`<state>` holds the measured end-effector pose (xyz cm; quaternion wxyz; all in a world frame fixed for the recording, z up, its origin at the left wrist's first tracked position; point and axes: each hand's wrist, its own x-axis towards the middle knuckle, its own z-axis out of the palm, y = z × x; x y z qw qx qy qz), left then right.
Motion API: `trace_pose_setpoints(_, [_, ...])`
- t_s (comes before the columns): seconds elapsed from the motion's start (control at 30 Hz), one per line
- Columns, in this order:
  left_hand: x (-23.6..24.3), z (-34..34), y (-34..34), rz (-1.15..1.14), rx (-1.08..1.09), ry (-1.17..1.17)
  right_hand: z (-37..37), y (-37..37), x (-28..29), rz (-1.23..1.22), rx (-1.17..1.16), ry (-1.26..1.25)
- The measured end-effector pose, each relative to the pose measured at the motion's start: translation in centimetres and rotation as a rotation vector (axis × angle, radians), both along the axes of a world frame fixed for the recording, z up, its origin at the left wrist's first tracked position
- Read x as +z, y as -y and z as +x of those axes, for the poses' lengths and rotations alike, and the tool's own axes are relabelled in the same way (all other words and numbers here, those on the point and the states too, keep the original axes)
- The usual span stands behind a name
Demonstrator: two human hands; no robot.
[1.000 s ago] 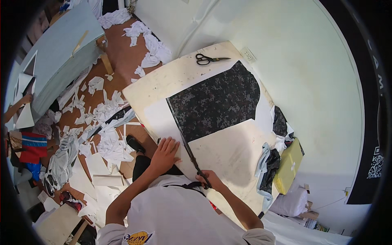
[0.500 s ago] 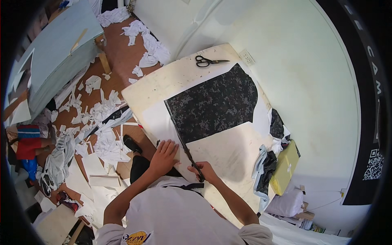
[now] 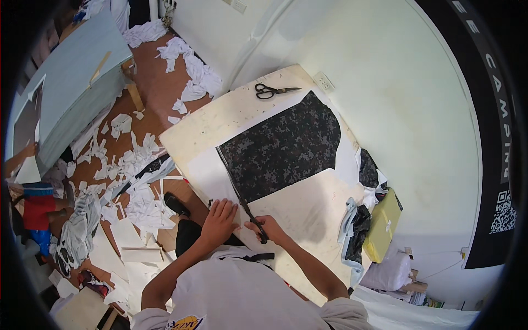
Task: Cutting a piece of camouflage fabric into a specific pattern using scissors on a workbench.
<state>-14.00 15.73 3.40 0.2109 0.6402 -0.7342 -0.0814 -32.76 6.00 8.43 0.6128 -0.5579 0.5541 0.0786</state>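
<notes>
A piece of dark camouflage cloth (image 3: 280, 146) lies flat on the pale table (image 3: 308, 209), over white sheet material (image 3: 206, 165). My right hand (image 3: 268, 230) is closed round the handles of large black scissors (image 3: 247, 212). Their blades point away from me along the cloth's left edge; whether they are parted is hard to make out. Left of the blades, my left hand (image 3: 220, 221) presses down on the white sheet, fingers stretched out and holding nothing. A second pair of black scissors (image 3: 264, 92) rests at the table's far edge.
Folded cloth pieces (image 3: 352, 234) and a yellow block (image 3: 383, 226) sit along the right edge. A wall (image 3: 396, 110) borders the far right side. White scraps (image 3: 146, 198) litter the floor at left, near a grey-blue table (image 3: 71, 82). Another person's hand (image 3: 28, 149) shows far left.
My right hand and the scissors have moved slightly forward along the cloth's left edge. My left hand stays on the same spot of the sheet. The whole view has shifted a little.
</notes>
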Motion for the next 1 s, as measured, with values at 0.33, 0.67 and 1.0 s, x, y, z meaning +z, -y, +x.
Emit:
trace_pose_setpoints(0.33, [-0.3,-0.3,-0.2,0.018,0.002,-0.047,2.1,2.0,-1.9,-0.075,-0.02,0.046])
trace_pose_setpoints(0.67, [0.5,-0.6,0.2,0.096,-0.013,-0.02,4.3,4.1,-2.3,-0.065,-0.02,0.174])
trace_pose_setpoints(1.0, [2.2,17.9,2.0,0.268,0.661,-0.082,4.5,0.7,1.1,-0.156,0.093,-0.088])
